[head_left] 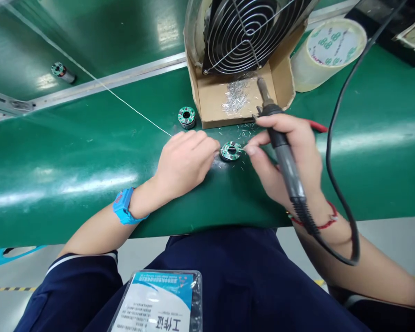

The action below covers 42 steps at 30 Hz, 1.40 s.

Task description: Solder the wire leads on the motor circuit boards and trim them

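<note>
A round green circuit board part (pixel 231 151) sits on the green table, with a thin pale wire (pixel 134 109) stretched across its top. My left hand (pixel 186 161) is closed on the wire at the part's left side. On the right, my right hand (pixel 290 152) pinches the wire's other end between thumb and finger. It also holds a dark soldering iron (pixel 286 163), whose tip points up and away from the part. Small metal clippings lie around the part.
Behind the part, a cardboard box (pixel 210 123) holds a fan (pixel 249 34) and many metal pins (pixel 235 97). A second round part (pixel 187 117) stands left of it. A tape roll (pixel 327 53), a red-handled tool (pixel 318 126) and the iron's black cable (pixel 337 184) are on the right.
</note>
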### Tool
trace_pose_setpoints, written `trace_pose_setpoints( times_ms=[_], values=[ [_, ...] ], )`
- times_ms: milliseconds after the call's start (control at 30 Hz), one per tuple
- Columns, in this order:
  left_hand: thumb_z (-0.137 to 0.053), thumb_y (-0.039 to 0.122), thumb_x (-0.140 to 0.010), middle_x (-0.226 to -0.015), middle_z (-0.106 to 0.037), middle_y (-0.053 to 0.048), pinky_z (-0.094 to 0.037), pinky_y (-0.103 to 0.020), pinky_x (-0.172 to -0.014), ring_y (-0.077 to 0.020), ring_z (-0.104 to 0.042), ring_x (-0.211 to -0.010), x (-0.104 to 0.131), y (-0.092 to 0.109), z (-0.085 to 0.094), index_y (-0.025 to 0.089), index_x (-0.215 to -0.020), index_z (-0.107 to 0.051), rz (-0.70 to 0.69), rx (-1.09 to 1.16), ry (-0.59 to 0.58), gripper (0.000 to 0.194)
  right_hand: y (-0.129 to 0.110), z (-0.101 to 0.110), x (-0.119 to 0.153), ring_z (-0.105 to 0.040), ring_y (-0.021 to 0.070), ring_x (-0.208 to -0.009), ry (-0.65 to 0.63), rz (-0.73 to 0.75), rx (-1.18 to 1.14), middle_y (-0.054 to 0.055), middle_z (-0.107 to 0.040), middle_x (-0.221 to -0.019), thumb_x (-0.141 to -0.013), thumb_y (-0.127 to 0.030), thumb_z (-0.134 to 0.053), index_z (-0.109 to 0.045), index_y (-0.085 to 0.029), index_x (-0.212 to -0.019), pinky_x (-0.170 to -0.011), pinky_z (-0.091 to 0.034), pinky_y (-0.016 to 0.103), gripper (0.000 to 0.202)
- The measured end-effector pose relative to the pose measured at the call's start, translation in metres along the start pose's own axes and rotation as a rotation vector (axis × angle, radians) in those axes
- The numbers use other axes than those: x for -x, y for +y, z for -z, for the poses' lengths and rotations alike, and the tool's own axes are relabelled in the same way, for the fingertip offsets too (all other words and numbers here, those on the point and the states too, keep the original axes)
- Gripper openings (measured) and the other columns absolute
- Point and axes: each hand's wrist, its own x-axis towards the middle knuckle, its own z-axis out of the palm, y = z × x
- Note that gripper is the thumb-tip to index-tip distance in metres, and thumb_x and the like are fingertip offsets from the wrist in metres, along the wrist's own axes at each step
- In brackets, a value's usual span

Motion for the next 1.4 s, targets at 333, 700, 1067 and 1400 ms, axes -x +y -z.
trace_pose_setpoints(
  times_ms=[333,700,1067,1400],
  values=[
    [-0.052,0.01,-0.084,-0.069,-0.057,0.003,-0.034,-0.025,-0.058,-0.0095,-0.045,-0.057,0.001,0.001,-0.004,0.018,-0.081,-0.058,0.29,0.212,-0.158,0.01,0.013,0.022,0.032,-0.069,0.0132,-0.064,0.206,-0.111,-0.224,0.001,-0.075,-0.092,-0.088,-0.031,-0.068,-0.074,-0.027,-0.111,-0.053,-0.057,0.028,0.024],
    [-0.053,0.009,-0.083,-0.067,-0.054,0.003,-0.034,-0.026,-0.056,-0.0085,-0.042,-0.056,0.001,-0.001,-0.01,0.018,-0.078,-0.055,0.281,0.232,-0.101,0.01,0.01,0.023,0.038,-0.069,0.0103,-0.06,0.207,-0.167,-0.235,-0.003,-0.071,-0.077,-0.084,-0.027,-0.07,-0.076,-0.028,-0.1,-0.044,-0.052,0.021,0.017],
    [-0.055,0.015,-0.091,-0.079,-0.059,0.003,-0.046,-0.024,-0.059,-0.0082,-0.056,-0.063,-0.003,-0.008,-0.023,0.022,-0.105,-0.057,0.395,0.588,-0.16,0.016,0.008,0.031,0.034,-0.069,0.0099,-0.064,0.158,-0.151,-0.156,-0.002,-0.071,-0.074,-0.085,-0.029,-0.07,-0.076,-0.025,-0.101,-0.049,-0.05,0.023,0.018],
    [-0.064,0.019,-0.091,-0.082,-0.061,0.002,-0.052,-0.025,-0.069,-0.0111,-0.061,-0.072,-0.006,-0.006,-0.028,0.027,-0.125,-0.059,0.434,0.571,-0.308,0.036,-0.007,0.039,0.021,-0.066,0.0177,-0.06,0.079,-0.255,-0.062,0.001,-0.068,-0.071,-0.087,-0.042,-0.068,-0.073,-0.021,-0.096,-0.049,-0.047,0.037,0.024]
  ],
)
